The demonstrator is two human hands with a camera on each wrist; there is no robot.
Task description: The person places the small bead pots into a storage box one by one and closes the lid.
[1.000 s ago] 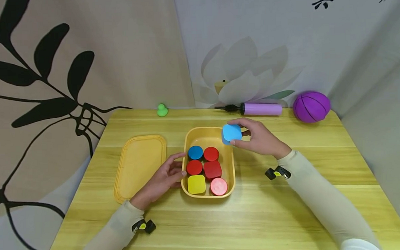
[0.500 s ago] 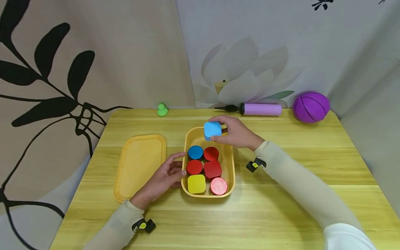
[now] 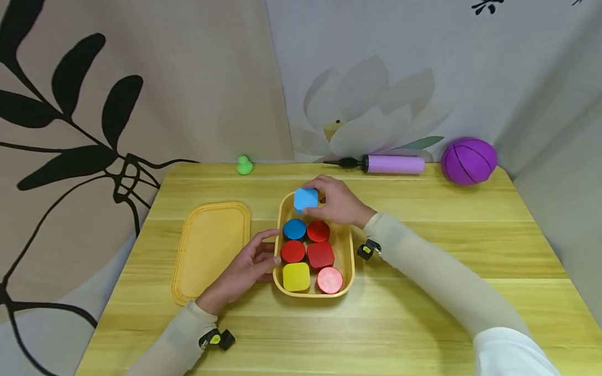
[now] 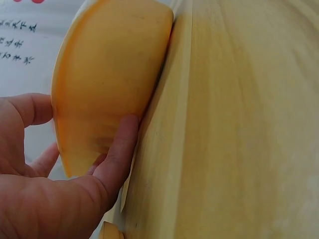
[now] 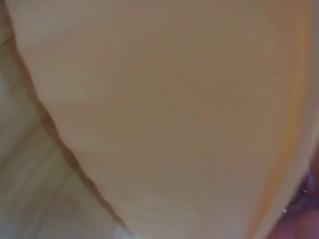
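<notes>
A light blue rounded-square block [image 3: 306,200] is pinched between the thumb and fingers of my right hand [image 3: 338,202], over the far left corner of a yellow plastic box [image 3: 347,264]. Inside the box sit a blue round block [image 3: 294,229], two red round blocks [image 3: 318,230], a red square block [image 3: 320,255], a yellow square block [image 3: 296,276] and a pink round block [image 3: 329,279]. My left hand [image 3: 241,273] rests its fingertips on the box's left side; the left wrist view shows the thumb along the outer wall [image 4: 109,59]. The right wrist view is mostly filled by the box wall [image 5: 164,109].
The yellow lid [image 3: 211,252] lies flat on the wooden table [image 3: 296,343], left of the box. Along the back edge stand a small green toy [image 3: 244,165], a purple hand pump [image 3: 395,164] and a purple ball [image 3: 469,161].
My right hand has carried the light blue block leftward from the box's far right corner to its far left corner. My left hand and the box have stayed put.
</notes>
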